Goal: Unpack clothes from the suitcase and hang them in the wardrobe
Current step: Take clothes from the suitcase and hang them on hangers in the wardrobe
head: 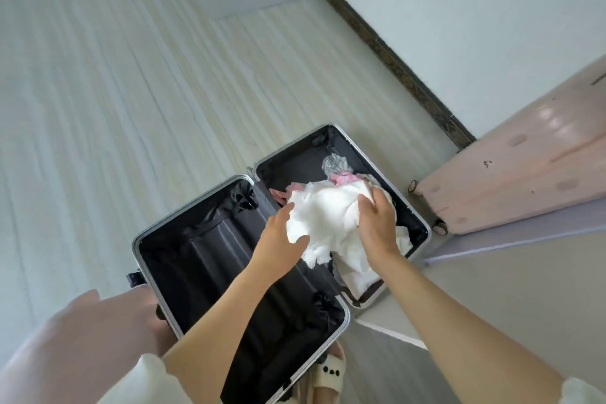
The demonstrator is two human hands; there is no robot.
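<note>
A silver-framed suitcase (154, 233) lies open on the floor, both halves lined in black. The near half is bare; the far half holds clothes. I grip a crumpled white garment (328, 216) above the far half with both hands: my left hand (282, 239) clutches its left side, my right hand (377, 226) grasps its right side from above. Under it lie pink clothing (341, 179), a clear plastic bag (334, 164) and more white cloth (357, 282).
A pink cabinet (524, 167) on small feet stands right of the suitcase, against a white wall with a dark skirting board (377, 39). Pale wood-grain floor (131, 92) stretches left. My slippered foot (331, 371) and my knee (82, 338) are near the suitcase's front edge.
</note>
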